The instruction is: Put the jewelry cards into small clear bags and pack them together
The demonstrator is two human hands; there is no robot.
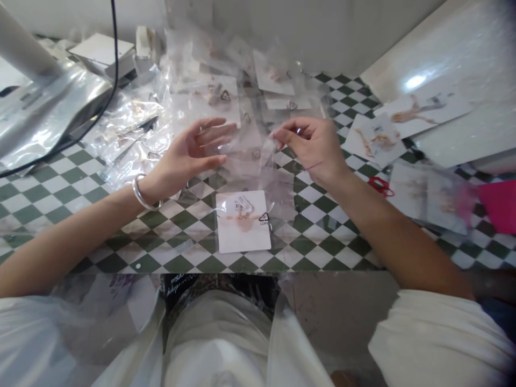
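My left hand [197,145] is open, its fingers apart above a heap of clear plastic bags [242,153]. My right hand [312,142] is closed in a pinch, thumb against forefinger, on the edge of a thin clear plastic bag [266,154]. Blur hides that bag's exact outline. Nearer the table's front edge lies a white jewellery card [244,236] inside a clear bag. It carries a thin gold-coloured chain and a small printed tag. Other bagged cards [223,99] lie beyond my hands.
Shiny bags with jewellery [133,126] are piled on the left, beside a hanging black cable [115,64]. To the right lie white jewellery cards [377,140], red-handled scissors [381,186] and a pink sheet [497,206]. A checkered cover [193,250] spreads over the table.
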